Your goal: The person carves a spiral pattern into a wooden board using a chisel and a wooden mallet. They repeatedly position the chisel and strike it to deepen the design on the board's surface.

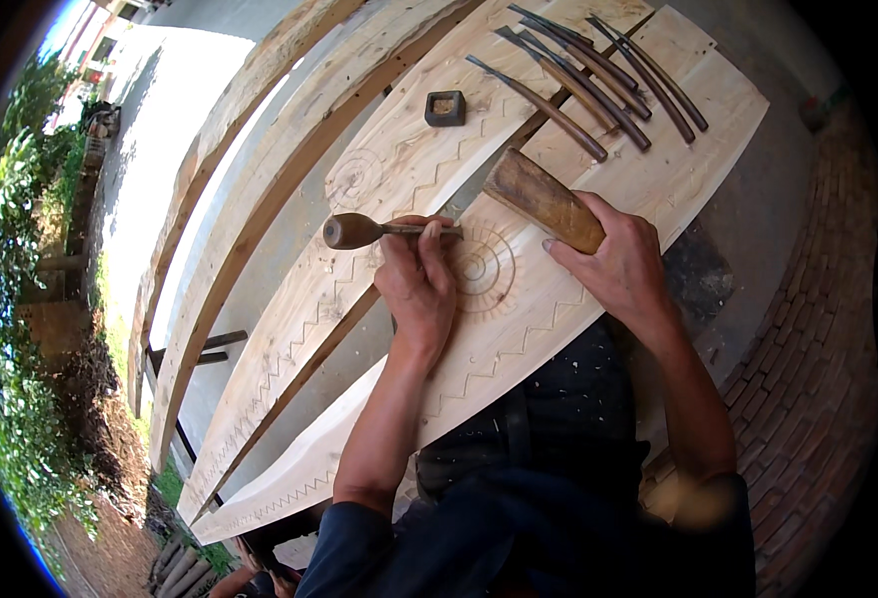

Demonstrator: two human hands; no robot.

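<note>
My left hand [419, 289] is closed around the shaft of a carving chisel [351, 231] with a rounded wooden handle. The chisel lies nearly level, its blade end by the upper edge of a spiral rosette [479, 271] carved in a pale wooden board [569, 289]. My right hand [618, 249] grips a worn, blocky wooden mallet [534, 194], held to the right of the chisel and apart from it. Zigzag lines run along the board and along a second pale board [359, 249] beyond it, which has a fainter spiral.
Several long-handled chisels [598, 85] lie across the boards at the far right. A small dark square block with a hollow [445, 108] stands nearby. Long curved timbers [250, 169] lie to the left. Brick paving [788, 379] shows at right, green foliage [20, 279] far left.
</note>
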